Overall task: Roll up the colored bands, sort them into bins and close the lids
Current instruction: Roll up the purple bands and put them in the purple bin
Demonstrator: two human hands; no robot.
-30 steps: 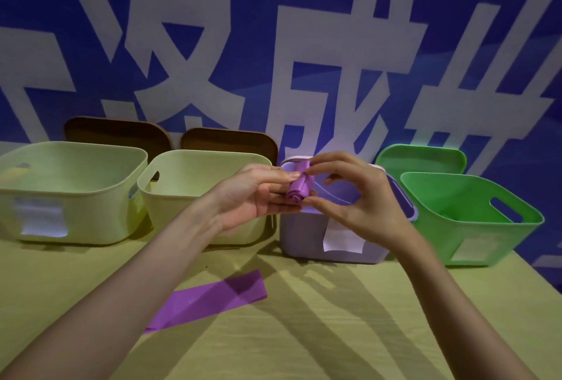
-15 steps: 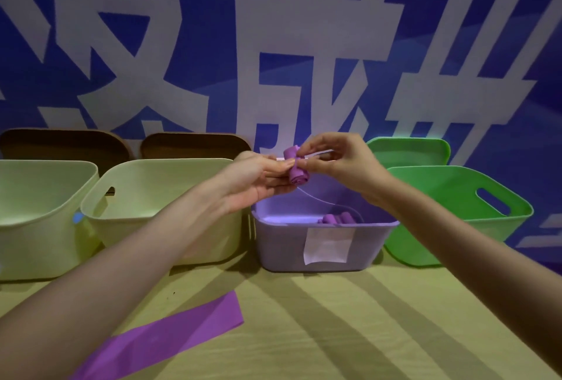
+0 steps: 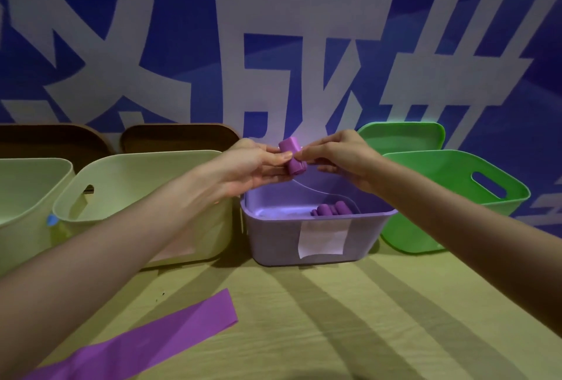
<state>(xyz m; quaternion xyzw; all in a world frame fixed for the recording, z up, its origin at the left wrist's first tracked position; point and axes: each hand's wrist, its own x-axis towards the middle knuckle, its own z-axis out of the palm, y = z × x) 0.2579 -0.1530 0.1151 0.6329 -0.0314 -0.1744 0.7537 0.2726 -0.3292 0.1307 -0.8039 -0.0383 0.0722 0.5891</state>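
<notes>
A rolled purple band (image 3: 292, 157) is held above the open purple bin (image 3: 273, 246). My left hand (image 3: 255, 165) grips it from the left with thumb on top and fingers underneath. My right hand (image 3: 337, 156) pinches it from the right. Inside the purple bin lie a few rolled purple bands (image 3: 330, 208). A flat purple band (image 3: 152, 337) lies unrolled on the table near the front left.
Two cream bins (image 3: 137, 167) (image 3: 27, 173) stand left of the purple bin, with brown lids (image 3: 179, 136) leaning behind them. A green bin (image 3: 456, 167) stands at the right, its green lid (image 3: 404, 136) behind it. The wooden table (image 3: 365, 319) extends in front.
Both hands carried the rolled purple band forward, over the purple bin. The view has shifted closer to the bins.
</notes>
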